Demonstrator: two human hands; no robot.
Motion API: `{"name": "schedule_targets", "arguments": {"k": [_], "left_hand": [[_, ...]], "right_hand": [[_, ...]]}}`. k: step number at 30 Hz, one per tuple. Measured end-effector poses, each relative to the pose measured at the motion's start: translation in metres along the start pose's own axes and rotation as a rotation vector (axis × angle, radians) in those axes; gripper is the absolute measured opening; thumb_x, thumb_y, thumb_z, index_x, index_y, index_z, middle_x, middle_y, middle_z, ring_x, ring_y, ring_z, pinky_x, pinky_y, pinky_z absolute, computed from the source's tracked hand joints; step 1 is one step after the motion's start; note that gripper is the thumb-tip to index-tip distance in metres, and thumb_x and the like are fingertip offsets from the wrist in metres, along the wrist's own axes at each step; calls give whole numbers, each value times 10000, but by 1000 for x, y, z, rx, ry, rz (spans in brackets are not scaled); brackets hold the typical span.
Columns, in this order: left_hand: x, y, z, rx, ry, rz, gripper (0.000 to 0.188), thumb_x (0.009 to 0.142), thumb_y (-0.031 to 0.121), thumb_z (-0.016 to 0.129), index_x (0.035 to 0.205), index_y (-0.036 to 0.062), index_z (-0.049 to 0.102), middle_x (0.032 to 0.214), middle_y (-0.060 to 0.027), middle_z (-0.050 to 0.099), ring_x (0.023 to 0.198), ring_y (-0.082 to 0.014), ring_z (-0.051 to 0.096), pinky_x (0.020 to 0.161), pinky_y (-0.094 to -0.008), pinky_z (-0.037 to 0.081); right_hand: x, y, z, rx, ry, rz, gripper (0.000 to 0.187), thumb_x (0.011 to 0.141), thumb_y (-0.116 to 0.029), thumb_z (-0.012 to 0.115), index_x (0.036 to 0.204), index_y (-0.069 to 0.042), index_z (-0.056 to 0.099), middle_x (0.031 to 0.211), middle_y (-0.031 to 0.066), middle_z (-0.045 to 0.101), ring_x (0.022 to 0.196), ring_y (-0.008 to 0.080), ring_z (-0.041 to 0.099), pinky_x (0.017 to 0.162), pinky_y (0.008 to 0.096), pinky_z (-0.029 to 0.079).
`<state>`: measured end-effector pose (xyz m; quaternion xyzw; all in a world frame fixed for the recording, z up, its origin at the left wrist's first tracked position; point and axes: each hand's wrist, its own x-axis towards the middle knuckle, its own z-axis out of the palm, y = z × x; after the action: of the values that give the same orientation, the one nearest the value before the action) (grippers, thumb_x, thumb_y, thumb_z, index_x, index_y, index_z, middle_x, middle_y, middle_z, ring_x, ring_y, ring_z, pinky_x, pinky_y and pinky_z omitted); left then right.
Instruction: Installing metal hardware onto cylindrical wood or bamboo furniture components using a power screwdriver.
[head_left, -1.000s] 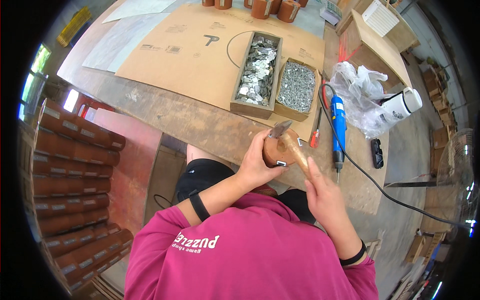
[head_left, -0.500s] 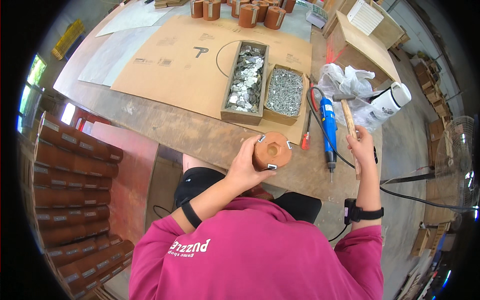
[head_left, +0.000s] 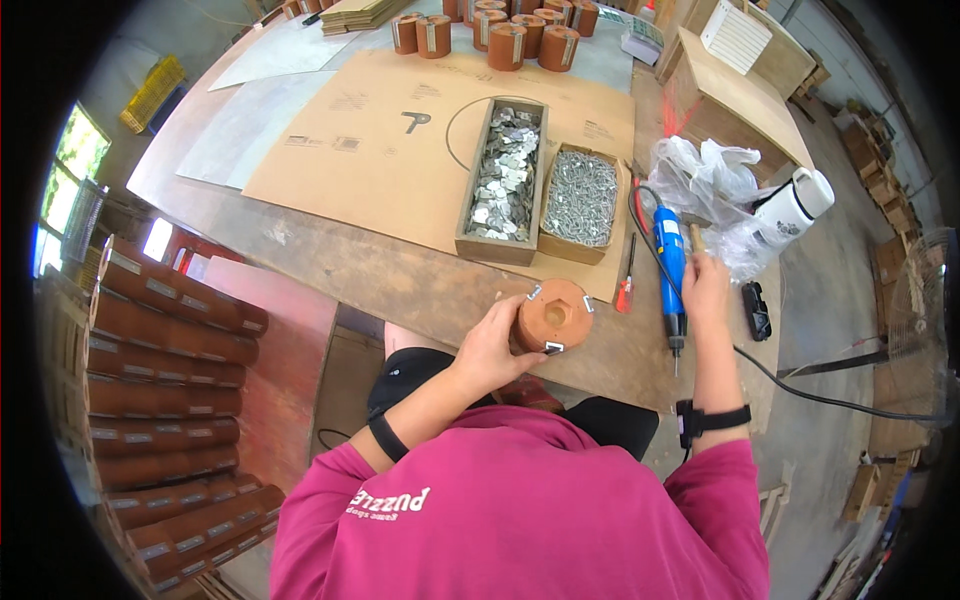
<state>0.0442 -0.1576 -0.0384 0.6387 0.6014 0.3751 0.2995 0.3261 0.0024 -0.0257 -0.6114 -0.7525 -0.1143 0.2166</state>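
Observation:
My left hand (head_left: 490, 345) is closed around the side of a short reddish-brown cylinder (head_left: 571, 307) at the table's front edge. Its upper face has a central recess, and small metal pieces sit at its rim. My right hand (head_left: 706, 288) is closed on a hammer, whose wooden handle (head_left: 697, 236) pokes out beyond the fingers; the hammer head cannot be made out. Just left of that hand lies a blue electric screwdriver (head_left: 670, 262), its bit toward me. A red-handled screwdriver (head_left: 625, 294) lies between it and the cylinder.
A wooden box of flat metal pieces (head_left: 465, 212) and a carton of screws or nails (head_left: 582, 197) stand on cardboard (head_left: 340, 160). Beyond are several finished-looking cylinders (head_left: 507, 45). A plastic bag (head_left: 700, 172), white bottle (head_left: 797, 205) and black object (head_left: 757, 310) lie rightward. Stacked cylinders (head_left: 170, 390) stand left.
The hammer's upright head and long handle no longer show; my right hand has moved slightly left toward the electric screwdriver. My left hand still holds the cylinder. The whole view has shifted slightly.

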Motion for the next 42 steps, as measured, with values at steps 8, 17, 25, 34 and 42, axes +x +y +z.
{"name": "schedule_targets", "arguments": {"k": [8,17,25,34,42], "left_hand": [[3,9,-22,-183,-110,12,799,594,255,745,1247,68,324,1205,-190,393,1122,-389,379,927,-386,355],[-1,36,-35,418,-117,621,527,610,248,708,1098,142,540,1253,-135,386,1178,-342,350,942,-502,294],[-6,32,-33,508,-65,595,520,624,254,703,1112,184,539,1256,-134,387,1182,-362,337,948,-529,256],[62,23,-57,116,200,489,345,735,207,627,1046,76,555,1154,-155,461,1077,-350,430,892,-417,359],[166,-10,-69,860,-215,15,281,719,256,631,941,89,595,910,-80,588,955,-258,523,776,-406,403]], "right_hand": [[-64,-64,-13,170,-28,-91,203,690,-77,603,887,-49,564,939,113,525,871,305,491,792,427,386],[-87,-79,-13,449,-17,-123,209,660,21,568,864,-15,543,901,125,521,874,315,493,806,400,395],[-65,-56,2,83,-5,69,454,649,-49,626,1074,-33,466,1125,235,373,1061,379,359,880,461,335],[-17,-18,17,87,-450,473,550,763,-334,560,1157,-1,370,986,272,549,915,379,544,776,442,427],[-12,-44,26,-44,-324,418,626,767,-383,554,1243,-47,324,1023,250,522,941,374,522,799,430,427]]}}
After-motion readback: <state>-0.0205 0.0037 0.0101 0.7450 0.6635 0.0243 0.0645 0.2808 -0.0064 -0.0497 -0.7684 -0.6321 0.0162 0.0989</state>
